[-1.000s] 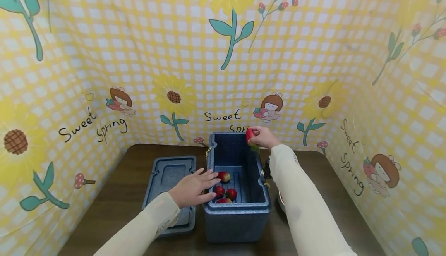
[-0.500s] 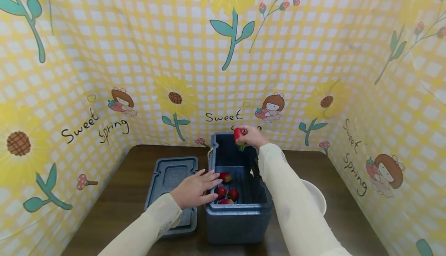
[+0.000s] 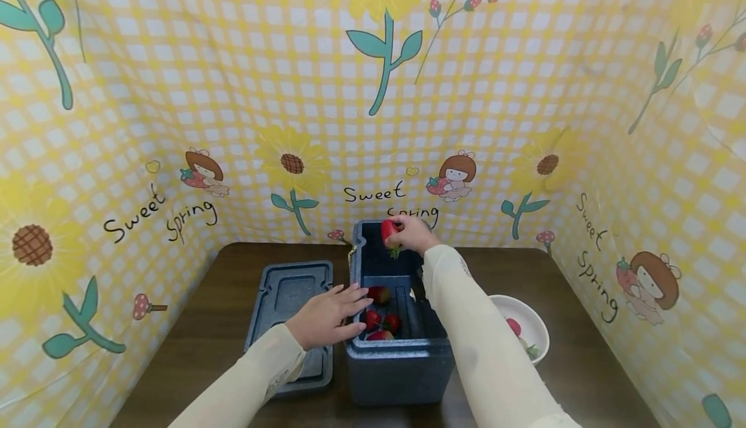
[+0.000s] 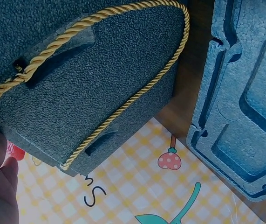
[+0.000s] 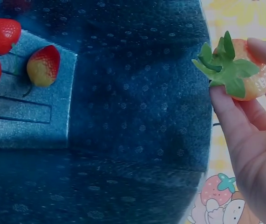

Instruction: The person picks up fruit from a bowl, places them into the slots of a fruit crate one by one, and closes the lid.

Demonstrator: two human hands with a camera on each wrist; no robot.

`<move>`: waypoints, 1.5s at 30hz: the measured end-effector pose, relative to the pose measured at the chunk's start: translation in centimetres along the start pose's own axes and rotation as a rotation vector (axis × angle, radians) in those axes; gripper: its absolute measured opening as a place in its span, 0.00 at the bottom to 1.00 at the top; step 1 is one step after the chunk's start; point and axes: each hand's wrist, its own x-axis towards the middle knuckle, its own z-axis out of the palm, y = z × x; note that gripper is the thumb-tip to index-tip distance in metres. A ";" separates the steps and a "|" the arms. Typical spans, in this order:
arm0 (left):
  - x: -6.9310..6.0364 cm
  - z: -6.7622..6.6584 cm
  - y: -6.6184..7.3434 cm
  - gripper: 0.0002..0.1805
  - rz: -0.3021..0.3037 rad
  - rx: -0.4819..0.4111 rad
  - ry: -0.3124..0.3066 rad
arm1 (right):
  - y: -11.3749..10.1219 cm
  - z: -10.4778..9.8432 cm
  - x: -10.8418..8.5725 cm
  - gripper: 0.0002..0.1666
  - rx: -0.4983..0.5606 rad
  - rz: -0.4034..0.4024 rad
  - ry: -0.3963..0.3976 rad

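A dark blue foam box [image 3: 402, 376] stands lidless in the middle of the table. Several strawberries [image 3: 379, 295] lie on its floor along the left side. Above the box's far end, my right hand [image 3: 415, 234] pinches another strawberry [image 3: 390, 234] between thumb and fingers. Its green leaves hang downward in the head view; in the right wrist view the leafy end [image 5: 226, 70] faces the camera. My left hand [image 3: 326, 318] rests on the box's left rim with fingers straight. The left wrist view shows the box's side wall with a gold rope [image 4: 137, 95].
The box's lid [image 3: 297, 292] lies flat on the brown table [image 3: 198, 324] at the left. A white bowl [image 3: 542, 331] with strawberries sits to the right, partly behind the right sleeve. Yellow checked cloth [image 3: 326, 91] hangs around the table's back and sides.
My right hand has moved left with the strawberry, from the box's right rim to over its far end. The white bowl has come into fuller view. My left hand stays on the rim.
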 end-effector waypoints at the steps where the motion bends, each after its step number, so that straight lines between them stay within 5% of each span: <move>1: 0.0 0.0 0.0 0.29 0.000 0.002 -0.001 | 0.2 0.1 0.0 0.32 0.004 0.003 0.002; 10: 0.0 0.2 -0.2 0.30 -0.012 -0.010 -0.019 | 1.4 1.7 -0.3 0.33 0.067 0.043 -0.005; 28: 0.1 0.3 -0.2 0.29 0.009 -0.003 0.004 | 3.5 3.5 0.0 0.32 -0.004 0.088 0.000; 45: 0.2 0.2 -0.1 0.28 0.033 0.022 0.025 | 3.6 3.6 -0.1 0.32 -0.016 0.034 0.017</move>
